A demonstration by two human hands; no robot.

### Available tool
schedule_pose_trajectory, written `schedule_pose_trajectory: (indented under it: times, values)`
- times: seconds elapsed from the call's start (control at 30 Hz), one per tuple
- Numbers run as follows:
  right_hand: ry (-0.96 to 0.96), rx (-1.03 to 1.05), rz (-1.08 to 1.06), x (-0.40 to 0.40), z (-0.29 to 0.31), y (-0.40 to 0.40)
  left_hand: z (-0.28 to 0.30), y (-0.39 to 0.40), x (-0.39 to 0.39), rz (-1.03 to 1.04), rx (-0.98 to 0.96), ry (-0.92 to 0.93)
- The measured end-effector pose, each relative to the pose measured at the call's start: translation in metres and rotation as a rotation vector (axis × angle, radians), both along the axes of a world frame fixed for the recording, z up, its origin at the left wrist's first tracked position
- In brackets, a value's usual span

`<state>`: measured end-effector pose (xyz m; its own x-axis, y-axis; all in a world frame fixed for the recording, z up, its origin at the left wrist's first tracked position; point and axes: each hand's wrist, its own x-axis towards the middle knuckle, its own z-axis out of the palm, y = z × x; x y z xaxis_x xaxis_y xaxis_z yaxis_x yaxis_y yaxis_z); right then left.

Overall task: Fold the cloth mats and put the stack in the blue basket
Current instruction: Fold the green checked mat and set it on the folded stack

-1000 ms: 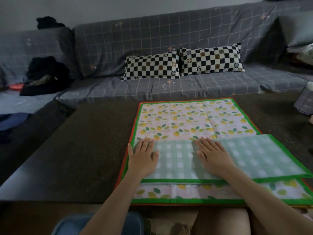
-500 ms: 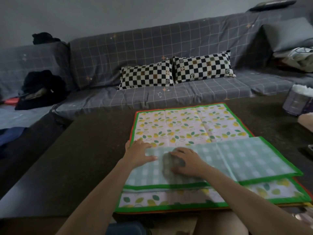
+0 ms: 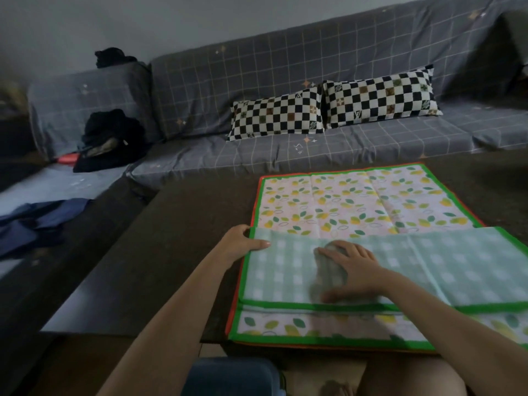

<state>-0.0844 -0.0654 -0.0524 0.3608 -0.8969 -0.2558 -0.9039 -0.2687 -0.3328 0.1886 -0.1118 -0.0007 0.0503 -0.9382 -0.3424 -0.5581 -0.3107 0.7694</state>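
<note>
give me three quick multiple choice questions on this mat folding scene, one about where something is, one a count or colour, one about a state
1. Where does the left hand grip?
A. the folded flap's left edge
B. a pillow
C. the basket

2. How many checkered pillows lie on the sofa?
A. one
B. two
C. four

3. What state is the top mat in?
A. fully flat
B. near part folded over, green check side up
C. rolled up

Answers: 1 A, its thumb lies on top at that edge. 2 B, two lie side by side. 3 B, the right hand presses on the flap.
</note>
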Motion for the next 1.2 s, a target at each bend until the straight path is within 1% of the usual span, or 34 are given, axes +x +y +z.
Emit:
schedule_pose_trajectory:
  times: [0.07, 0.17, 0.33, 0.47, 0.6, 0.67, 0.77, 0.9, 1.13, 1.2]
  values:
    - [0.005, 0.025, 0.009, 0.000, 0.002, 0.000, -0.003, 0.006, 0.006, -0.001, 0.066, 0.058]
    - [0.014, 0.058, 0.008, 0.002, 0.008, 0.002, -0.003, 0.014, 0.012, 0.016, 0.111, 0.114]
    - [0.012, 0.079, -0.002, 0.005, 0.016, 0.006, 0.014, 0.023, 0.003, 0.103, 0.075, 0.285]
    - [0.006, 0.020, -0.008, 0.004, 0.016, 0.012, 0.032, 0.025, -0.017, 0.148, 0.066, 0.441]
    - [-0.047, -0.040, 0.004, 0.002, 0.014, 0.019, 0.050, 0.028, -0.037, 0.135, 0.046, 0.590]
    - [-0.071, -0.075, -0.002, -0.001, 0.016, 0.023, 0.058, 0.028, -0.047, 0.115, 0.018, 0.604]
    - [-0.142, -0.041, -0.045, -0.010, 0.027, 0.030, 0.069, 0.030, -0.068, 0.085, -0.024, 0.611]
    - [-0.298, -0.037, -0.156, -0.035, 0.039, 0.043, 0.078, 0.032, -0.105, 0.059, -0.062, 0.572]
    - [-0.660, -0.051, -0.431, -0.088, 0.041, 0.063, 0.057, 0.041, -0.184, 0.031, -0.120, 0.528]
    - [-0.715, -0.059, -0.505, -0.102, 0.040, 0.067, 0.044, 0.043, -0.204, 0.039, -0.114, 0.507]
